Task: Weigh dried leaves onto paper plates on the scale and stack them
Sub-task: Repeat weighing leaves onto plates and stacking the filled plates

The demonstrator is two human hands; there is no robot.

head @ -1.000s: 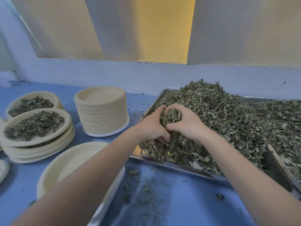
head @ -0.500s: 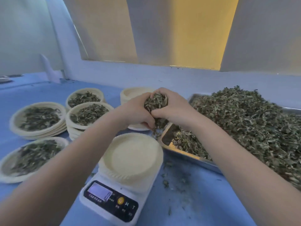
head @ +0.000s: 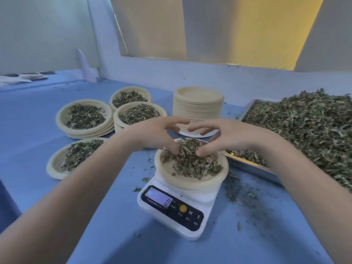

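A white digital scale [head: 177,208] stands on the blue table and carries a beige paper plate [head: 190,182]. A loose heap of dried leaves [head: 190,159] lies on that plate. My left hand [head: 158,134] and my right hand [head: 224,138] hover just over the heap with fingers spread, thumbs touching the leaves, holding nothing. A metal tray [head: 247,164] at the right holds a big pile of dried leaves [head: 304,126]. A tall stack of empty paper plates [head: 198,107] stands behind the scale.
Filled plates sit at the left: a stack [head: 83,117], two more [head: 139,113] [head: 130,97] behind it, and a single one [head: 74,157] nearer me. Leaf crumbs [head: 245,199] litter the table right of the scale. A wall runs along the far edge.
Both hands carried a cupped handful of leaves from the tray leftward over the scale and let it fall onto the plate; the fingers have spread apart.
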